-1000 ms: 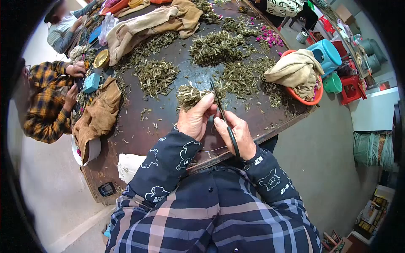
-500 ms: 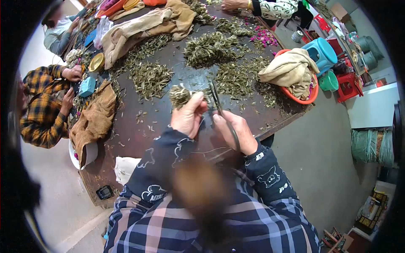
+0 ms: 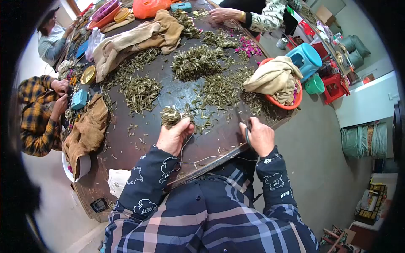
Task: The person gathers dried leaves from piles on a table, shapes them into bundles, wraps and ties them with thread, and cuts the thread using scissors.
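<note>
My left hand (image 3: 174, 137) is closed on a small bundle of dried leaves (image 3: 170, 117) above the dark table. A thin white string (image 3: 202, 160) hangs from beside that hand and runs right along the table's front edge. My right hand (image 3: 259, 135) is wrapped round the handle of black scissors (image 3: 247, 134) near the right front edge; their blades are blurred. Beyond my hands lie a large heap of leaves (image 3: 196, 62), a looser spread (image 3: 217, 90) and another pile (image 3: 140, 92) at the left.
An orange basin (image 3: 288, 106) with a beige cloth (image 3: 276, 78) stands at the right edge. A brown cloth (image 3: 86, 128) covers a white bucket (image 3: 84, 167) at left. Two people sit along the left side; a co-worker's hand (image 3: 225, 15) rests at the far edge. Pink buds (image 3: 249, 46) lie nearby.
My right hand has moved right with the scissors, away from the leaf bundle. My left hand has shifted slightly left and down with it. The co-worker's hand at the far edge has come further into view.
</note>
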{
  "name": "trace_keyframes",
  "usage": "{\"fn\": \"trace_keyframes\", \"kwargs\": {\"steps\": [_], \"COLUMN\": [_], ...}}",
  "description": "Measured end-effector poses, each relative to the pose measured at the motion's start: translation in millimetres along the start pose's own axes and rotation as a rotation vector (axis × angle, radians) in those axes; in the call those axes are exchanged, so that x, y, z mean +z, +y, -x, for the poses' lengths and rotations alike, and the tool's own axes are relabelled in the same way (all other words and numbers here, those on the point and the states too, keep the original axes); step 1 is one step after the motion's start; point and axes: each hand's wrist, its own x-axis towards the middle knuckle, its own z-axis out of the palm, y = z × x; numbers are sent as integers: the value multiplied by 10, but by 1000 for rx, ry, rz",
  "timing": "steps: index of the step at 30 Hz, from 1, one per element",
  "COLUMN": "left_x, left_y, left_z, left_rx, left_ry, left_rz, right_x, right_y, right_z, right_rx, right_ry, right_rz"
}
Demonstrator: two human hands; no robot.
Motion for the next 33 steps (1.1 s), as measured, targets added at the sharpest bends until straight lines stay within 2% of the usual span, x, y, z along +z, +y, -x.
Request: {"fn": "trace_keyframes", "kwargs": {"steps": [3, 5, 8, 10, 12, 13, 15, 16, 20, 21, 25, 27, 28, 30, 32, 33], "left_x": [-8, 0, 57, 100, 131, 142, 147, 139, 96, 92, 117, 351, 351, 232, 312, 369], "left_y": [-29, -34, -35, -30, -25, -21, -1, 18, 99, 123, 262, 530, 625, 725, 610, 693], "left_z": [47, 72, 135, 173, 204, 220, 252, 263, 294, 302, 379, 592, 668, 867, 1017, 1128], "left_rx": [-56, -120, -84, -61, -58, -56, -51, -49, -131, -131, 32, -25, -23, 237, 409, 223], "left_ry": [-30, -59, -152, -246, -304, -362, -473, -469, -436, -436, -526, -498, -499, -1028, -1380, -1515], "left_rz": [-61, -128, -270, -416, -449, -482, -544, -543, -657, -654, -1209, -1777, -1777, -1319, -643, -533], "right_x": [92, 104, -199, -284, -386, -359, -306, -308, -361, -356, -308, -319, -332, -342, -321, -305], "right_y": [302, 397, 74, -213, -538, -615, -716, -748, -840, -844, -816, -744, -690, -619, -605, -597], "right_z": [-54, -36, -64, -83, -101, -108, -126, -136, -148, -146, -145, -161, -173, -187, -196, -172], "right_rx": [-28, -35, -41, -268, -367, -367, -340, -344, -72, -72, 1, 37, 74, 145, 136, 139], "right_ry": [-24, -151, -176, 45, -100, -100, -444, -446, -786, -788, -821, -794, -763, -708, -692, -676], "right_rz": [97, 300, 274, -306, -777, -777, -1032, -1032, -1276, -1274, -1326, -1321, -1317, -1309, -1297, -1284]}}
